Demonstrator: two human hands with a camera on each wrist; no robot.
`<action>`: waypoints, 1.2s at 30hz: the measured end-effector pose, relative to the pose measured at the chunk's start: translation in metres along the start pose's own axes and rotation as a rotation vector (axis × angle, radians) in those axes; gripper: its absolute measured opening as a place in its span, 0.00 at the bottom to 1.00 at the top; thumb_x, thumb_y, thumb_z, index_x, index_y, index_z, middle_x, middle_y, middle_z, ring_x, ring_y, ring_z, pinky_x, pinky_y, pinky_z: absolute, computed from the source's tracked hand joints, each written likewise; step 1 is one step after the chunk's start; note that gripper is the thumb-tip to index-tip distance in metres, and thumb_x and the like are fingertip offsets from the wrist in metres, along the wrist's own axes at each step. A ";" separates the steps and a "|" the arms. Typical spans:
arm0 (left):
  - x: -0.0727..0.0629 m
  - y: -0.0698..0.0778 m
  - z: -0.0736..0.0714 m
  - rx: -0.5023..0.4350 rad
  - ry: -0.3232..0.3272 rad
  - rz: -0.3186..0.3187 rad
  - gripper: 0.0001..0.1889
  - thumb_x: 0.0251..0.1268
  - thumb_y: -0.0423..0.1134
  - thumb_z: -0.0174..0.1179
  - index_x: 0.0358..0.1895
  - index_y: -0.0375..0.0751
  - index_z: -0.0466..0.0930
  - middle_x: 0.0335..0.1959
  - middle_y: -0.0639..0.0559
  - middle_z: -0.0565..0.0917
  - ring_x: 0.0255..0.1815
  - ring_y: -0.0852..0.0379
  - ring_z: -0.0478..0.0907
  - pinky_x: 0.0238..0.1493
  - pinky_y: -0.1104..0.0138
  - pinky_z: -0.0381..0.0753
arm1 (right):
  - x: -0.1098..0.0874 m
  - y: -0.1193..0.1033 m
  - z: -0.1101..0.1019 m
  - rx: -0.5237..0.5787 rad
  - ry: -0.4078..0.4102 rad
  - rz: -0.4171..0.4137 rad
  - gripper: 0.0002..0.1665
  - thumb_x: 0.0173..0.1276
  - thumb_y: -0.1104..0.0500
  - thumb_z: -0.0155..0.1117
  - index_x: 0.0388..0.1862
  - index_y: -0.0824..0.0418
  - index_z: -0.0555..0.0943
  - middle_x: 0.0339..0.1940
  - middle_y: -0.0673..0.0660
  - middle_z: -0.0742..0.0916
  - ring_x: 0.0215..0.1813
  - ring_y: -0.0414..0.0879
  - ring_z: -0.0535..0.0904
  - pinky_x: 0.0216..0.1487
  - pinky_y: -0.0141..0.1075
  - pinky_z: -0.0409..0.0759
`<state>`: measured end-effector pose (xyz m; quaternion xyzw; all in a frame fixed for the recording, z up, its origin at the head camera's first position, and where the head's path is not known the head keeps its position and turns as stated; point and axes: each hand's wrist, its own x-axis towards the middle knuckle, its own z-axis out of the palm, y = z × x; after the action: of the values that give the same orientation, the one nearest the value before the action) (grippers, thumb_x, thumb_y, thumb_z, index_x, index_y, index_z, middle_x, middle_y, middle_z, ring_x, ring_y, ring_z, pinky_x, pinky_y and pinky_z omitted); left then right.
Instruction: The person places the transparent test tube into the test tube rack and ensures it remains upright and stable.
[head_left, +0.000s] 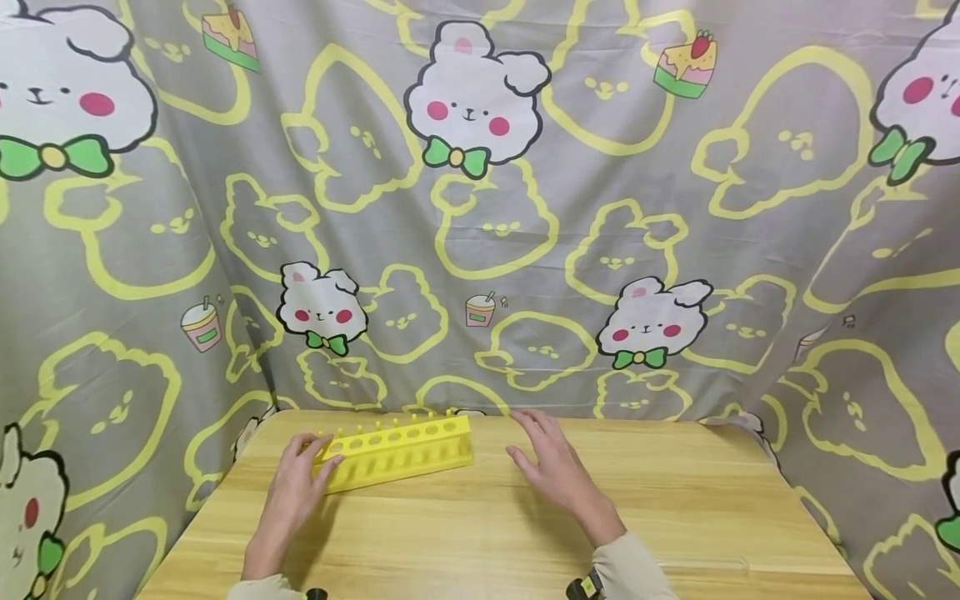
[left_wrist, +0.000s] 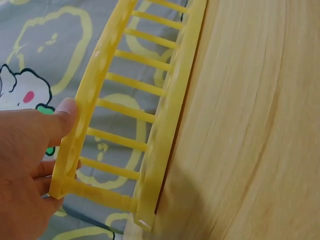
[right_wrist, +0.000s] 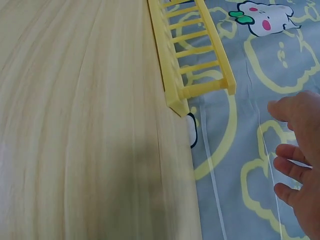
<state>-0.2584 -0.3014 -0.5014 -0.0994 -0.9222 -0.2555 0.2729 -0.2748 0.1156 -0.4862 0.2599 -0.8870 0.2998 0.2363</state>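
Observation:
A yellow test tube rack (head_left: 401, 477) stands at the back of the table, slightly angled. Its top shows a row of round holes, with short pegs behind them. My left hand (head_left: 298, 482) holds the rack's left end. In the left wrist view, the thumb presses the front of the upper rail (left_wrist: 89, 97) while fingers reach behind it. Off the rack's right end, my right hand (head_left: 553, 467) hovers with fingers spread and nothing in it. The right wrist view shows a gap between those fingers (right_wrist: 292, 172) and the rack (right_wrist: 172, 90).
A clear, tube-like thing (head_left: 738, 567) lies on the wooden table (head_left: 450, 542) near the front right. Grey curtains (head_left: 510, 250) printed with cartoon rabbits hang behind the table and along both sides.

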 end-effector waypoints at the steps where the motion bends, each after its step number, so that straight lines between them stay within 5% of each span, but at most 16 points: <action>1: 0.000 0.000 0.000 -0.002 0.004 -0.004 0.23 0.68 0.35 0.69 0.63 0.29 0.79 0.57 0.31 0.75 0.57 0.33 0.74 0.51 0.38 0.80 | 0.001 -0.001 0.002 -0.003 0.004 -0.009 0.31 0.72 0.57 0.71 0.71 0.60 0.74 0.67 0.59 0.79 0.69 0.55 0.73 0.67 0.52 0.77; 10: 0.002 -0.002 -0.003 -0.017 0.038 0.005 0.21 0.65 0.33 0.71 0.60 0.28 0.82 0.53 0.34 0.76 0.50 0.34 0.78 0.45 0.40 0.82 | 0.016 -0.010 0.018 -0.005 0.033 -0.090 0.31 0.69 0.59 0.73 0.70 0.62 0.75 0.65 0.62 0.79 0.67 0.57 0.74 0.65 0.53 0.79; 22: 0.001 -0.005 0.002 -0.016 0.092 0.025 0.21 0.60 0.29 0.73 0.56 0.26 0.84 0.50 0.34 0.78 0.47 0.36 0.80 0.43 0.41 0.83 | 0.041 -0.027 0.039 0.037 -0.054 -0.126 0.31 0.69 0.61 0.73 0.68 0.65 0.76 0.65 0.63 0.79 0.67 0.57 0.74 0.67 0.51 0.77; 36: 0.005 -0.001 0.007 -0.025 0.101 0.015 0.20 0.58 0.29 0.73 0.54 0.26 0.85 0.49 0.34 0.78 0.47 0.35 0.80 0.44 0.41 0.83 | 0.061 -0.037 0.062 -0.042 -0.107 -0.136 0.29 0.71 0.56 0.72 0.68 0.61 0.77 0.66 0.60 0.79 0.68 0.53 0.73 0.69 0.45 0.76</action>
<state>-0.2658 -0.2989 -0.5042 -0.0967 -0.9032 -0.2696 0.3197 -0.3153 0.0302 -0.4802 0.3301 -0.8848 0.2502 0.2135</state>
